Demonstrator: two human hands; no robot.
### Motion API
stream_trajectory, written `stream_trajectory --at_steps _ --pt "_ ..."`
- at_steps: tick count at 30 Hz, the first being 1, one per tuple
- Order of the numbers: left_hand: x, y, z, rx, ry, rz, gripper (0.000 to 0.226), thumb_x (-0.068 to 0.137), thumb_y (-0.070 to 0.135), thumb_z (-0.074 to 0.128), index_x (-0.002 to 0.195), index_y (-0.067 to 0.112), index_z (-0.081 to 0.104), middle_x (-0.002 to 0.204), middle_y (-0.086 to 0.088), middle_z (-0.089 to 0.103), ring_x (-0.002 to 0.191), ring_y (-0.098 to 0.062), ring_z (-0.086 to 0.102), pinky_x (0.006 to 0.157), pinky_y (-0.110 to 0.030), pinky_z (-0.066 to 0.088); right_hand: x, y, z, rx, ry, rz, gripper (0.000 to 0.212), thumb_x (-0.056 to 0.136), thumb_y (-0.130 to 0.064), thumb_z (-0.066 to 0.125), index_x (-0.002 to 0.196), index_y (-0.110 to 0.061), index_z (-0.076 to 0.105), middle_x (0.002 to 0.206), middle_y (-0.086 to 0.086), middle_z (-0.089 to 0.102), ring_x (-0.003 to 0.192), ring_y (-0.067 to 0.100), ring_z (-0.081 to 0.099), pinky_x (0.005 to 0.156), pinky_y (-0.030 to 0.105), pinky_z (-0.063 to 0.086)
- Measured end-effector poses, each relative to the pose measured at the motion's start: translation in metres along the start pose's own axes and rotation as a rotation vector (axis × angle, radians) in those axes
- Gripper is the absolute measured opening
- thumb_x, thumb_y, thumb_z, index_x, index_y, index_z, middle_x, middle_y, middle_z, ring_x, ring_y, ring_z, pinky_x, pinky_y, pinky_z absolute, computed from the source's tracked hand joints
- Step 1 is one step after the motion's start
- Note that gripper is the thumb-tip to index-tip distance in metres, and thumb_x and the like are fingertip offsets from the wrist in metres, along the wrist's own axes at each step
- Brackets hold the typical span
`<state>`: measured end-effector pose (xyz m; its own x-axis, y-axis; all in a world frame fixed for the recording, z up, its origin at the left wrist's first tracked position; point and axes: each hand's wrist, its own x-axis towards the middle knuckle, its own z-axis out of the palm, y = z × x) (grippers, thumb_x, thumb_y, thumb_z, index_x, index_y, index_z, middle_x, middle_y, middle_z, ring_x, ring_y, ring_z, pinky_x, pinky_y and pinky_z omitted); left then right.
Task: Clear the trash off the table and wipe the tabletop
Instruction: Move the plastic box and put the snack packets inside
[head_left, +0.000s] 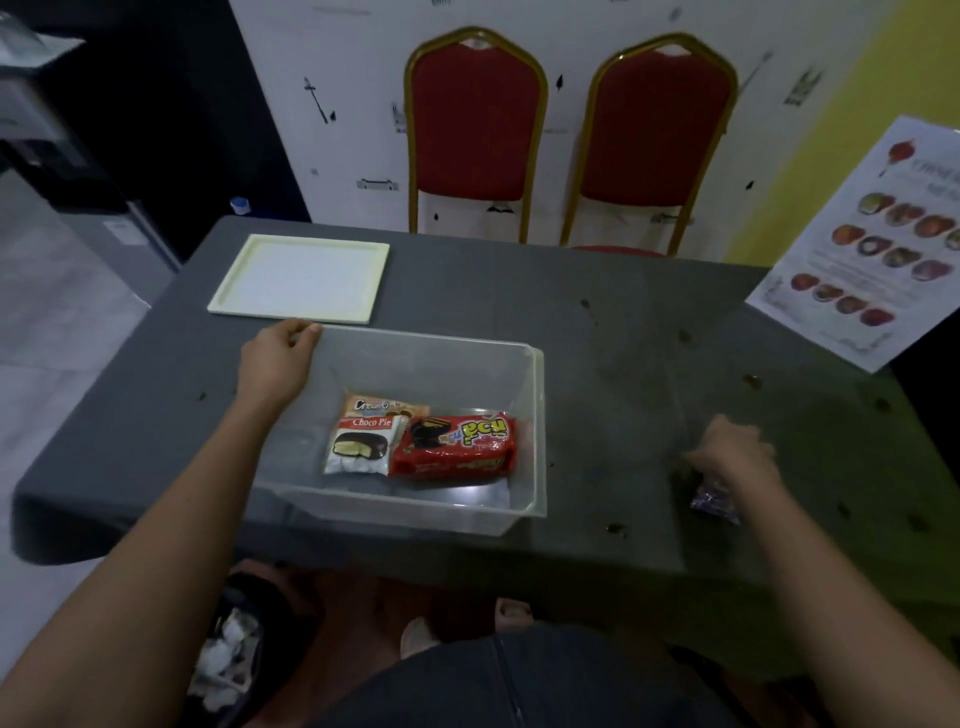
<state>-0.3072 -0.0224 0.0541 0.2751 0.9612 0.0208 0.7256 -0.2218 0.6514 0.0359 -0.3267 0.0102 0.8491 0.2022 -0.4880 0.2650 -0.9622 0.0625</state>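
A clear plastic bin (537, 415) stands on the grey table (597, 322), near its front edge. Inside lie a white Choco Pie packet (361, 447), a red snack packet (452, 447) and a Cream-O packet (384, 405) partly under them. My left hand (278, 358) grips the bin's far left corner. My right hand (737, 460) is on the table to the right of the bin, fingers curled round a small purple wrapper (714, 501). Dark stains and crumbs dot the tabletop on the right.
A cream lid or tray (301, 278) lies flat at the table's far left. A printed fruit sheet (878, 244) overhangs the right edge. Two red chairs (475, 130) stand behind the table. A trash bin with crumpled paper (228, 654) sits on the floor below left.
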Motion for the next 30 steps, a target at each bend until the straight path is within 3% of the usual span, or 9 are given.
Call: stream_trajectory --at_steps 5,9,13,17,19,21,25,27,30 --pt "0.006 -0.001 0.003 -0.012 0.020 -0.014 0.037 0.096 0.032 0.046 0.115 0.005 0.064 0.117 -0.019 0.066 0.114 -0.037 0.056 0.095 -0.039 0.043 -0.006 0.000 -0.005 -0.097 -0.006 -0.092 0.032 0.083 -0.004 0.058 0.114 0.000 0.062 0.120 0.022 0.061 0.108 0.034 0.062 0.080 0.036 0.050" --pt "0.011 -0.003 0.005 -0.004 0.019 -0.019 0.037 0.095 0.035 0.046 0.115 0.009 0.064 0.117 -0.016 0.066 0.113 -0.036 0.056 0.095 -0.040 0.044 -0.022 -0.042 -0.057 0.058 0.167 -0.256 0.026 0.080 -0.008 0.066 0.106 -0.005 0.065 0.107 0.020 0.064 0.096 0.034 0.063 0.083 0.041 0.054" --pt "0.010 -0.006 0.006 -0.021 0.036 -0.021 0.037 0.095 0.037 0.046 0.115 0.011 0.064 0.116 -0.015 0.067 0.111 -0.034 0.058 0.093 -0.039 0.045 -0.088 -0.104 -0.124 0.258 0.278 -0.727 0.019 0.079 -0.013 0.074 0.094 -0.021 0.066 0.092 0.001 0.065 0.085 0.018 0.061 0.074 0.030 0.050" --pt "0.008 -0.007 0.008 -0.049 0.041 -0.023 0.037 0.095 0.038 0.045 0.115 0.012 0.063 0.116 -0.014 0.067 0.109 -0.032 0.059 0.090 -0.038 0.047 -0.160 -0.159 -0.106 0.203 -0.037 -1.204 0.025 0.073 -0.018 0.080 0.086 -0.031 0.063 0.084 -0.012 0.062 0.078 0.003 0.059 0.065 0.019 0.046" --pt "0.007 -0.007 0.008 -0.035 0.043 -0.013 0.037 0.095 0.039 0.045 0.115 0.013 0.063 0.115 -0.014 0.067 0.109 -0.032 0.059 0.089 -0.038 0.047 -0.168 -0.180 -0.051 -0.043 -0.184 -1.243 0.023 0.074 -0.017 0.077 0.089 -0.027 0.062 0.088 -0.010 0.060 0.081 0.006 0.058 0.068 0.022 0.049" --pt "0.007 -0.008 0.008 -0.034 0.042 0.005 0.037 0.095 0.038 0.044 0.115 0.013 0.063 0.115 -0.013 0.067 0.108 -0.031 0.059 0.088 -0.037 0.046 -0.167 -0.198 0.005 -0.274 -0.202 -1.273 0.022 0.076 -0.013 0.072 0.096 -0.022 0.066 0.099 -0.001 0.061 0.088 0.019 0.061 0.074 0.031 0.053" --pt "0.011 -0.009 0.006 -0.211 -0.065 -0.073 0.039 0.096 0.040 0.044 0.117 0.011 0.061 0.120 -0.011 0.063 0.107 -0.025 0.056 0.087 -0.033 0.041 -0.162 -0.214 0.045 -0.448 -0.314 -1.189 0.029 0.090 -0.010 0.052 0.119 -0.006 0.058 0.124 0.016 0.058 0.102 0.032 0.059 0.090 0.041 0.049" --pt "0.017 -0.013 0.003 -0.437 -0.221 -0.203 0.049 0.096 0.049 0.036 0.123 0.013 0.057 0.123 -0.005 0.058 0.107 -0.020 0.053 0.090 -0.035 0.042 -0.161 -0.218 0.029 -0.402 -0.288 -1.275 0.025 0.089 -0.012 0.058 0.113 -0.012 0.064 0.116 0.011 0.062 0.087 0.024 0.061 0.075 0.032 0.051" --pt "0.039 -0.028 -0.002 -0.507 -0.318 -0.312 0.055 0.096 0.055 0.025 0.118 0.016 0.058 0.110 -0.008 0.061 0.095 -0.023 0.058 0.075 -0.034 0.045 -0.155 -0.231 -0.009 -0.006 -0.048 -1.300 0.017 0.090 -0.019 0.058 0.104 -0.017 0.068 0.105 0.003 0.068 0.091 0.018 0.061 0.083 0.033 0.051"
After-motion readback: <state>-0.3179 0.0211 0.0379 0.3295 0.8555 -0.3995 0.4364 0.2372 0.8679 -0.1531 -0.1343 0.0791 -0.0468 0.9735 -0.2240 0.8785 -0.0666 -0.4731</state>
